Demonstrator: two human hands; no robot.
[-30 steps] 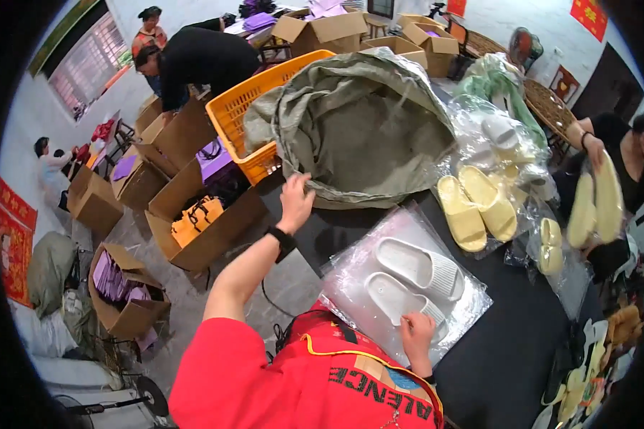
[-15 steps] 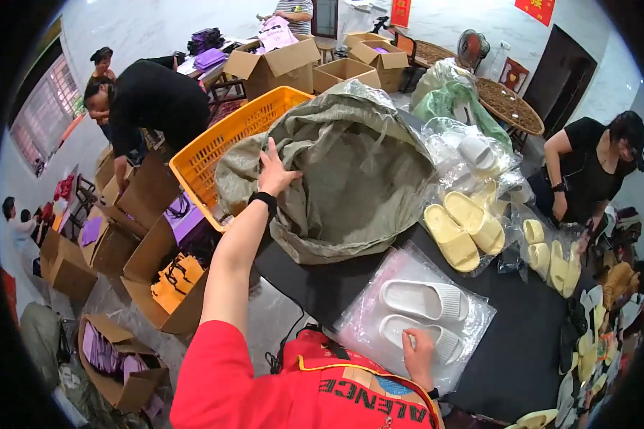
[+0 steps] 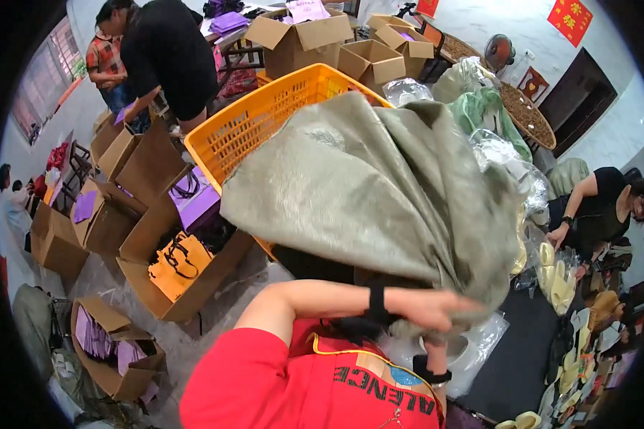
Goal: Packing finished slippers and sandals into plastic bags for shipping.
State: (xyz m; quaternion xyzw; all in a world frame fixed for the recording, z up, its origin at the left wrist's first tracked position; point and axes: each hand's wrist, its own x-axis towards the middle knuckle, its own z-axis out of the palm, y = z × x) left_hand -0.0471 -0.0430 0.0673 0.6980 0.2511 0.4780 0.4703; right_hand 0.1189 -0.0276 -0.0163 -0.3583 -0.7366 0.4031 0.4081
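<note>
A large grey-green woven sack (image 3: 365,193) lies draped from the orange basket toward the black table (image 3: 526,350), its folds drawn together near my hands. My left hand (image 3: 436,309) reaches across at the gathered part of the sack, its fingers smeared by motion. Just below it, my right hand (image 3: 436,349) shows only in part at the sack's lower edge; its fingers are hidden. Under and beside it lies a clear plastic bag (image 3: 490,339) with white slippers, now mostly covered.
An orange plastic basket (image 3: 225,143) stands behind the sack. Open cardboard boxes (image 3: 139,268) with purple and orange bags fill the left. Bagged yellow slippers (image 3: 557,275) lie at the right, near a person in black (image 3: 587,207). Another person in black (image 3: 168,64) bends over boxes.
The sack's open mouth has turned out of sight and its cloth now spreads rightward over the table and slippers. My left hand has swung right and nearer, beside my right hand.
</note>
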